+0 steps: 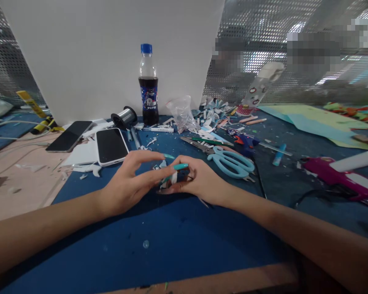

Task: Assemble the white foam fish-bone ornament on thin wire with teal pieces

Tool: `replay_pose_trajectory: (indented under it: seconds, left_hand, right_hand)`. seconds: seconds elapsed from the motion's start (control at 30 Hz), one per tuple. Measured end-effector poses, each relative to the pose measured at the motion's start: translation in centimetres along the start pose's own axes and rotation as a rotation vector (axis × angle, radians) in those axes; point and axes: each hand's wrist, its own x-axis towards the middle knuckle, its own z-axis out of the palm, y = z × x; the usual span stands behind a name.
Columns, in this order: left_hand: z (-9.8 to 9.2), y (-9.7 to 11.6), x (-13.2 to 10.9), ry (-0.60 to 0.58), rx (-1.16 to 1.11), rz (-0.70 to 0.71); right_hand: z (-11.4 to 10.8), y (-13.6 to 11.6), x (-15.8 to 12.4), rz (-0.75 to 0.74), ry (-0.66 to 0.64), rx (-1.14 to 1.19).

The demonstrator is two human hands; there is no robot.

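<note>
Both hands meet over the middle of the blue mat, around a small white-and-dark piece (pixel 173 178) mostly hidden by the fingers; its kind does not show. My left hand (pixel 127 183) comes in from the left, thumb and forefinger bent round the piece, with long teal nails. My right hand (pixel 200 179) has its fingers curled closed about the piece from the right side. A thin dark pointed end sticks out below the right hand. Just beyond that hand lie light-blue-handled scissors (pixel 233 161), with their blades pointing left.
A cola bottle (pixel 148 92) stands behind, near a wire spool (pixel 124 117) and a clear plastic bag (pixel 182 113). Two phones, a white-edged one (pixel 112 146) and a dark one (pixel 70 136), lie left. Paper scraps (pixel 214 112) heap behind. A magenta glue gun (pixel 340 177) rests right.
</note>
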Motion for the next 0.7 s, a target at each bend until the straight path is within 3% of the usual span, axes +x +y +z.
replay_pose_trajectory:
  seconds: [0.13,0.27,0.37,0.53,0.7]
  left_hand:
    - [-0.2,-0.3,0.1,-0.067,-0.075,0.104]
    - [-0.5,-0.5,0.2,-0.096,-0.236,0.074]
    - [-0.5,-0.5,0.2,-0.08,-0.428,-0.051]
    - [-0.4,-0.5,0.5,0.028,-0.589,-0.337]
    - [-0.3,-0.4,0.9,-0.005,-0.756,-0.604]
  right_hand:
    - [0.1,-0.1,0.1,0.001,-0.033,0.048]
    - [0.3,-0.6,-0.1,0.024,-0.075,0.1]
    - [0.4,-0.7,-0.2,0.061,-0.087,0.224]
    - [0.7,-0.9,-0.4,0.065,0.028,0.348]
    - [0.9,-1.1,-0.3,0.159,0.091,0.332]
